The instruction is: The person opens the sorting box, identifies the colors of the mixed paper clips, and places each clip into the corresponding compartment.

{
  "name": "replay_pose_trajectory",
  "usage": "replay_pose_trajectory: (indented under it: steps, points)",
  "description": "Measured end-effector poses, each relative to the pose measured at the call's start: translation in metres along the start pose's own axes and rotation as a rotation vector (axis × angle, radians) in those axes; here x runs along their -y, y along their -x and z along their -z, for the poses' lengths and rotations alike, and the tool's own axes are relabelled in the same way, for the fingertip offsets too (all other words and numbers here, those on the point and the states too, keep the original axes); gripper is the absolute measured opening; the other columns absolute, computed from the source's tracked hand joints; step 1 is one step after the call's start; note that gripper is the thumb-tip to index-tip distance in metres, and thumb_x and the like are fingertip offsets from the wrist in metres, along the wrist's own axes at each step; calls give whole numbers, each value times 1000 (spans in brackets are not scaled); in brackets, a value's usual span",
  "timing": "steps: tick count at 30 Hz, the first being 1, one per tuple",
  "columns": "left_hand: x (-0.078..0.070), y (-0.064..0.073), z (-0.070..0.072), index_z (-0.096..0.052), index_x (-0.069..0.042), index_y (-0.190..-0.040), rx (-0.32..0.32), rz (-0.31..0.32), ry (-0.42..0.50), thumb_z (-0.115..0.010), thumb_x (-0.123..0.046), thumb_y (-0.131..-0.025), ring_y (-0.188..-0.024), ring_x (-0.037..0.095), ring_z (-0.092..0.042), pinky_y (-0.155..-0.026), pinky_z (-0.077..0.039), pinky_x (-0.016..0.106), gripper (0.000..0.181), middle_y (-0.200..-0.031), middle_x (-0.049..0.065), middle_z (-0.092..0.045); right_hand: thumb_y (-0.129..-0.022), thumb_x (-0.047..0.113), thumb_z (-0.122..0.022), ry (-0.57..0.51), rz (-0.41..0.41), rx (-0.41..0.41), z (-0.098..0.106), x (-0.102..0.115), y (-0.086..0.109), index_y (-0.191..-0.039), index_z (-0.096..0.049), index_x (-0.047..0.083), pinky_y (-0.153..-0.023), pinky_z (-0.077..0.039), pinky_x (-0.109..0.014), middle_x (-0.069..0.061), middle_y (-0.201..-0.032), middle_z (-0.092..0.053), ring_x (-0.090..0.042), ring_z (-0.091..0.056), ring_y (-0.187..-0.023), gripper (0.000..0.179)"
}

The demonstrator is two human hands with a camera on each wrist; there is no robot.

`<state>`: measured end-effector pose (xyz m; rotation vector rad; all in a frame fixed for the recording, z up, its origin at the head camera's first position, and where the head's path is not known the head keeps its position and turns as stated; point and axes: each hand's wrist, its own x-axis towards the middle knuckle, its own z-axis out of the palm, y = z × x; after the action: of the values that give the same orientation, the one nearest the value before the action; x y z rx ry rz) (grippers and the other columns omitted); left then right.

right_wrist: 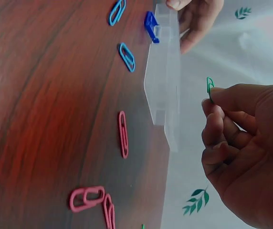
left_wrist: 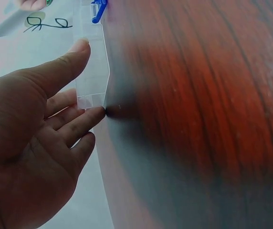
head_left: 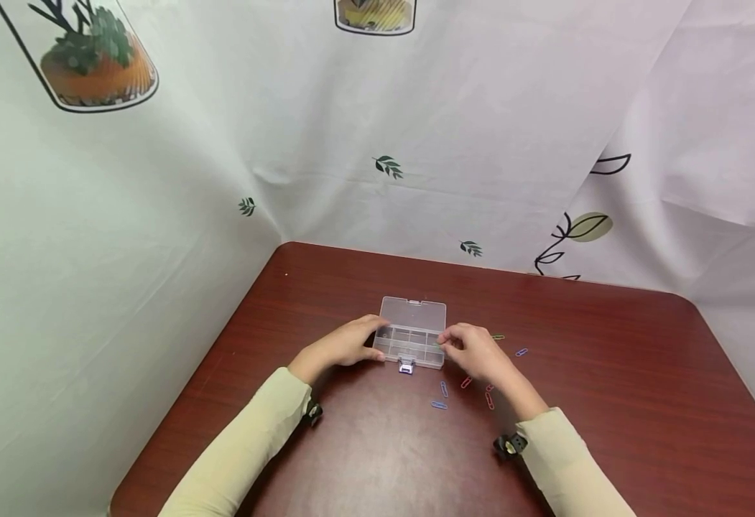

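A clear plastic compartment box (head_left: 426,357) stands on the table with its lid (head_left: 414,314) raised at the back and a blue latch (head_left: 406,366) hanging at its front. My left hand (head_left: 350,342) holds the box's left end, thumb at the front and fingers round the side and back, as the left wrist view shows. Between thumb and index finger my right hand (right_wrist: 256,143) pinches a green paper clip (right_wrist: 210,86). In the head view that hand is over the box's right end. Whether the compartments hold anything is too small to tell.
On the dark red table (head_left: 377,445), blue paper clips (head_left: 444,389) lie in front of the box. Red paper clips (head_left: 466,383) lie near the right forearm. Farther right are a green paper clip (head_left: 497,337) and a purplish-blue paper clip (head_left: 521,352). Patterned cloth (head_left: 480,143) hangs behind.
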<state>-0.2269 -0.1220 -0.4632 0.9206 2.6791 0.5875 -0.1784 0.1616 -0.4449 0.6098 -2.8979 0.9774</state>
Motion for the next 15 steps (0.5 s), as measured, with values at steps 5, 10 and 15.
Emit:
replay_pose_trajectory:
  steps: [5,10,15]
  points:
    - [-1,1,0,-48,-3,-147,-1,7,7,-76,-29,-92,-138,29,-47,-115,-38,43,67,-148,16,-49,-91,3,-68,8,10,7,-4,3,-2,-92,-74,9,-71,-49,-30,2,-86,-65,-12,-55,-77,9]
    - [-1,1,0,-47,-4,-147,3,12,7,-76,-29,-92,-138,30,-47,-116,-37,43,67,-150,16,-48,-91,4,-68,13,19,8,-5,4,-4,-92,-74,11,-72,-50,-30,3,-86,-65,-11,-55,-77,9]
    - [-1,1,0,-47,-3,-147,5,9,7,-75,-29,-93,-138,30,-47,-116,-37,43,67,-150,16,-48,-92,6,-68,14,3,17,-4,5,-3,-93,-74,11,-72,-51,-31,4,-87,-66,-11,-55,-78,8]
